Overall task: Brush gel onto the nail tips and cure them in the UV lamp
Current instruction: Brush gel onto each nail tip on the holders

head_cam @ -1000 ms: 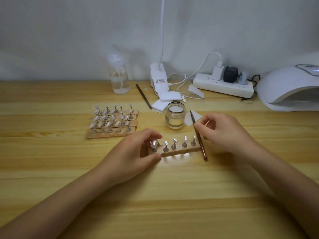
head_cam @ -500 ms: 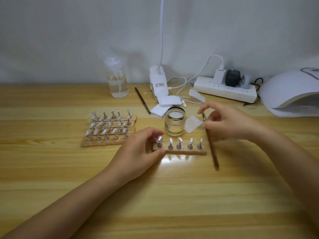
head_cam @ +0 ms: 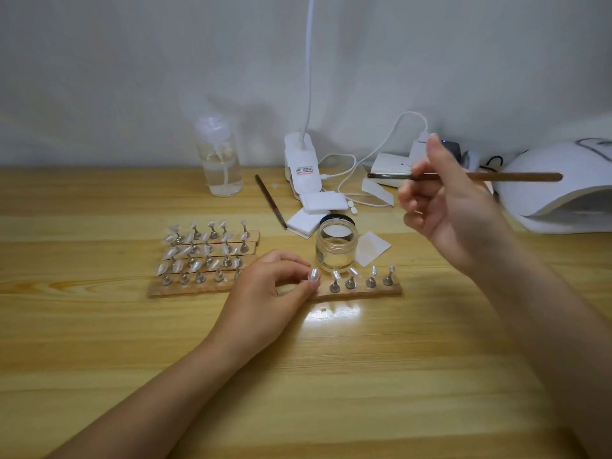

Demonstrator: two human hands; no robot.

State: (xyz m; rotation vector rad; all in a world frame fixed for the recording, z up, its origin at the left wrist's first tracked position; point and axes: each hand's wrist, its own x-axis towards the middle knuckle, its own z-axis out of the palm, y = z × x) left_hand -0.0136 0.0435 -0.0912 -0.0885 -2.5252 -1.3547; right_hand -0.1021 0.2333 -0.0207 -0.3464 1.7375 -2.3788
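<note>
The fingers of the right hand were curled around a thin brown brush, which lay level in the air, its dark tip pointing to 9 o'clock and its handle end to 3 o'clock. This hand was raised above the worktop, at about 1 o'clock from the glass jar.

The left hand rested on the worktop, and its thumb and forefinger pinched the first nail tip at the left end of a wooden strip. Four more nail tips on small metal stands stood in a row on this strip, toward 3 o'clock from the pinched one. The jar stood just behind the strip, at 12 o'clock from it, open and with clear content (how much, I could not tell).

At 9 o'clock from the left hand lay four more strips side by side, filled with nail tips on stands. The UV lamp, white and domed, stood at the far right edge of the worktop, at 3 o'clock from the right hand.

Further back were a clear pump bottle, a second brush lying flat, white cotton pads, a white clip lamp and a power strip with cables.
</note>
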